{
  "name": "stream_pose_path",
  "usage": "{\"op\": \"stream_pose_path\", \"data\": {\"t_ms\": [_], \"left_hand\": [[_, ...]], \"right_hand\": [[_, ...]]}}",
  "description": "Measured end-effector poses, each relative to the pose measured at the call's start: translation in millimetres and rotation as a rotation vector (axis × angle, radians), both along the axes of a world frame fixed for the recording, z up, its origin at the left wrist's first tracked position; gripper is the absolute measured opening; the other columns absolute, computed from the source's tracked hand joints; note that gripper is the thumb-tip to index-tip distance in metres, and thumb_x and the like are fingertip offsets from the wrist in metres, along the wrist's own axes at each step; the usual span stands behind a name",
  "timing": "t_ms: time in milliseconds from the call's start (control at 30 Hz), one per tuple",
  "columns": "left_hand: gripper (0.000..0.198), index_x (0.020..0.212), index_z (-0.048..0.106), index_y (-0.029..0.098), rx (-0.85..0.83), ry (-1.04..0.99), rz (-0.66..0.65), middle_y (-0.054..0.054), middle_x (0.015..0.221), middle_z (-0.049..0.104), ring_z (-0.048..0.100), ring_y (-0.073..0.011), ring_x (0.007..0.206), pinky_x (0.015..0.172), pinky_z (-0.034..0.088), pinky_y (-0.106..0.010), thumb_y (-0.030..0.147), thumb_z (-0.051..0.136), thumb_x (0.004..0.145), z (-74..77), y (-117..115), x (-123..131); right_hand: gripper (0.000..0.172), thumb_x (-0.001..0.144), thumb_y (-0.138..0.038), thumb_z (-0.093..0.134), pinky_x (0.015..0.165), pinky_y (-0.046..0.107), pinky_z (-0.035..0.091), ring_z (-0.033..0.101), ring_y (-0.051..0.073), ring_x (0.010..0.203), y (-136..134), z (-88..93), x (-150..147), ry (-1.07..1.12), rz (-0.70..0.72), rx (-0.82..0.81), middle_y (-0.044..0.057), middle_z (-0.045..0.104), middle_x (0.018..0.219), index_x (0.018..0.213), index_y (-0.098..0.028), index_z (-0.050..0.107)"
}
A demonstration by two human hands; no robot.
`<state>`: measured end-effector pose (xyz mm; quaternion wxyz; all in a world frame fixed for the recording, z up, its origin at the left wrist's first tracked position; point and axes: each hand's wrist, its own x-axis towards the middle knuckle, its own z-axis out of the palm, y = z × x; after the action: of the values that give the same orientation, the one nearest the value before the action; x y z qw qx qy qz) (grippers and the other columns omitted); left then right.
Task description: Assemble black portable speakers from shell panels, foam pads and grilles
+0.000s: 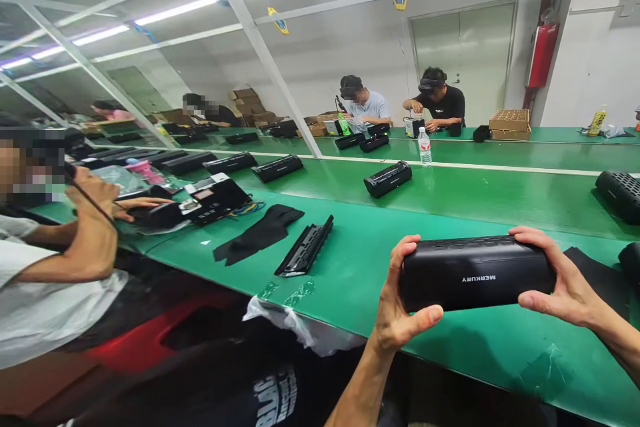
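Note:
A black speaker (477, 272) with "MERKURY" printed upside down on its side is held level above the green bench. My left hand (397, 300) grips its left end, thumb below and fingers over the top. Around the right end closes my right hand (563, 273), its thumb pressed along the lower edge. Left of the speaker, a black slotted shell part (306, 245) lies on the bench. Beside that part is a flat black cloth piece (260, 233). Another dark sheet (597, 277) lies partly hidden behind my right wrist.
On the green bench (350, 300) stand more speakers, one near the middle (388, 179) and one at the right edge (620, 195). A water bottle (425, 147) stands farther back. A co-worker's arm (95, 227) reaches in at left. Plastic film (285, 320) hangs off the front edge.

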<state>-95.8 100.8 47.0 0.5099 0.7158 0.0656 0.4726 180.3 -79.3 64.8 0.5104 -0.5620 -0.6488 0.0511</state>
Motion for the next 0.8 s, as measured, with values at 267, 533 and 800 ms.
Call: {"op": "stream_pose_path", "data": {"t_ms": [267, 533, 800], "left_hand": [[0.108, 0.162, 0.034, 0.040, 0.062, 0.107, -0.092, -0.012, 0.172, 0.027, 0.033, -0.0427, 0.157, 0.130, 0.027, -0.060, 0.069, 0.089, 0.075, -3.2, 5.9, -2.9], [0.098, 0.151, 0.046, 0.034, 0.140, 0.010, 0.006, -0.015, 0.160, 0.039, 0.039, -0.0419, 0.150, 0.122, 0.038, -0.059, 0.069, 0.091, 0.072, 1.3, -3.4, 2.3], [0.103, 0.155, 0.046, 0.031, 0.135, 0.092, -0.110, -0.017, 0.161, 0.040, 0.034, -0.0440, 0.155, 0.127, 0.030, -0.061, 0.069, 0.092, 0.071, 4.8, 7.1, -3.4]], "right_hand": [[0.067, 0.091, -0.057, 0.080, 0.118, 0.043, 0.047, 0.057, 0.036, 0.144, -9.5, -7.3, 5.8, 0.008, -0.064, -0.059, 0.008, 0.058, 0.157, 0.150, -0.037, 0.054], [0.064, 0.089, -0.055, 0.080, 0.116, 0.050, 0.052, 0.059, 0.039, 0.143, -13.4, 2.2, 7.7, -0.020, -0.100, -0.059, 0.008, 0.059, 0.158, 0.146, -0.040, 0.056], [0.076, 0.086, -0.056, 0.081, 0.114, 0.047, 0.057, 0.061, 0.040, 0.142, -15.1, -7.9, 29.2, -0.040, -0.101, -0.165, 0.007, 0.059, 0.160, 0.154, -0.039, 0.052]]}}
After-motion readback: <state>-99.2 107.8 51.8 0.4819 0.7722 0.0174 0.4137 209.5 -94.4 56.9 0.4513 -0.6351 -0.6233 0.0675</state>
